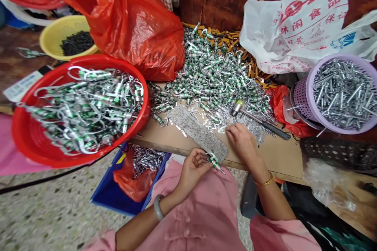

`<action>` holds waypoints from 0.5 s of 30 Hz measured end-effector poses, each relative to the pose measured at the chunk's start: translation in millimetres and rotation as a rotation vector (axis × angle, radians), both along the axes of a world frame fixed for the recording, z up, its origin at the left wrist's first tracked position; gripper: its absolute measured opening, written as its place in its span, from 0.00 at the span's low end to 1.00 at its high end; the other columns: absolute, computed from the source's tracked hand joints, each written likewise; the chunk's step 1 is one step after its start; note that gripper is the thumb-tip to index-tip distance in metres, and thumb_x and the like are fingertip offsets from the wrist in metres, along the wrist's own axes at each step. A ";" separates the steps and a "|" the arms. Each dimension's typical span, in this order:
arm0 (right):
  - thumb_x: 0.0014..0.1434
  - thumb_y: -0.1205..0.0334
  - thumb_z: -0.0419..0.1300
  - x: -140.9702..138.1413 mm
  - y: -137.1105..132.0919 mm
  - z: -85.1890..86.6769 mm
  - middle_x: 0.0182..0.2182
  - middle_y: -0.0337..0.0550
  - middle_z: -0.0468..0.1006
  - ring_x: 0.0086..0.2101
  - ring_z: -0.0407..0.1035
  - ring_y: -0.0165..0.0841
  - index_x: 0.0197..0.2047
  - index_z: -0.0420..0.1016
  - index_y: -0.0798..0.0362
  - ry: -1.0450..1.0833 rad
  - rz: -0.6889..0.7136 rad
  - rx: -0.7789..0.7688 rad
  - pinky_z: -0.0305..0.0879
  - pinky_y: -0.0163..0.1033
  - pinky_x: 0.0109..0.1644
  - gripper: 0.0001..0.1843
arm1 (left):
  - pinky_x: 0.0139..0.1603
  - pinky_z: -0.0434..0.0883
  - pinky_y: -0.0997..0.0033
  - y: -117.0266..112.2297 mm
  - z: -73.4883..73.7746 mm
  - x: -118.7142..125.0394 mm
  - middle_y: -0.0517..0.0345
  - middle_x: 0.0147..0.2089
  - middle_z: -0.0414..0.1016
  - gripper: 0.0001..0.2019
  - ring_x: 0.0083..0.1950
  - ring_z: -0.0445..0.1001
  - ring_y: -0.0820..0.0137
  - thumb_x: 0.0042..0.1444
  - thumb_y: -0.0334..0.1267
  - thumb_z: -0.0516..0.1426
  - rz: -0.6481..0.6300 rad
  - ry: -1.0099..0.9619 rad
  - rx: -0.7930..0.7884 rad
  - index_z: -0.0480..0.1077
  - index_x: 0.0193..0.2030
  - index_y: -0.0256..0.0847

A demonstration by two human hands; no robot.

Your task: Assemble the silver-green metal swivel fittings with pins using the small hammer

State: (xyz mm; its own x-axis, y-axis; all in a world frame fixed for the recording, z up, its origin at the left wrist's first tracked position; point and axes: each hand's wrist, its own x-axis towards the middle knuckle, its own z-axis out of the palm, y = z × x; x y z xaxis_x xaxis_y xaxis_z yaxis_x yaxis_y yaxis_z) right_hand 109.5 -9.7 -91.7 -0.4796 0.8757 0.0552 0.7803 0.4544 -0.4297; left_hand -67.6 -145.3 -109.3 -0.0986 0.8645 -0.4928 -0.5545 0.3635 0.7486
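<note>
Just above my lap, my left hand [194,166] pinches a hooked metal part with green bands [215,160] between thumb and fingers. Its thin pin end points down to the right. Beside it on the bench lies a grey speckled stone slab [197,131]. My right hand [242,140] is closed at the fingertips, low over the board right of the slab. Small flat metal links [213,125] are scattered by those fingertips. Whether something tiny is between them I cannot make out. A hammer [259,120] with a black grip rests just beyond that hand.
A large pile of green-banded metal parts [215,74] covers the back of the bench. To the left stands a red basket [22,133] of hooked parts, to the right a purple basket [309,90] of eye bolts. A blue bin [103,192] sits below.
</note>
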 end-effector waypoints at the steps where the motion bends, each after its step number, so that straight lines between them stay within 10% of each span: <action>1: 0.71 0.59 0.52 0.6 -0.3 1.0 0.36 0.47 0.77 0.40 0.69 0.40 0.39 0.79 0.47 -0.017 -0.005 0.005 0.66 0.44 0.46 0.15 | 0.34 0.73 0.76 -0.2 0.0 0.1 0.64 0.31 0.78 0.19 0.30 0.77 0.74 0.42 0.35 0.73 0.000 0.007 0.004 0.68 0.36 0.41; 15: 0.65 0.62 0.59 -23.1 -70.9 44.7 0.34 0.42 0.82 0.32 0.76 0.35 0.40 0.80 0.48 0.256 -0.010 -0.393 0.67 0.37 0.36 0.08 | 0.34 0.71 0.76 5.0 5.2 -5.2 0.63 0.30 0.78 0.21 0.31 0.75 0.74 0.40 0.35 0.74 -0.002 -0.015 -0.016 0.68 0.35 0.40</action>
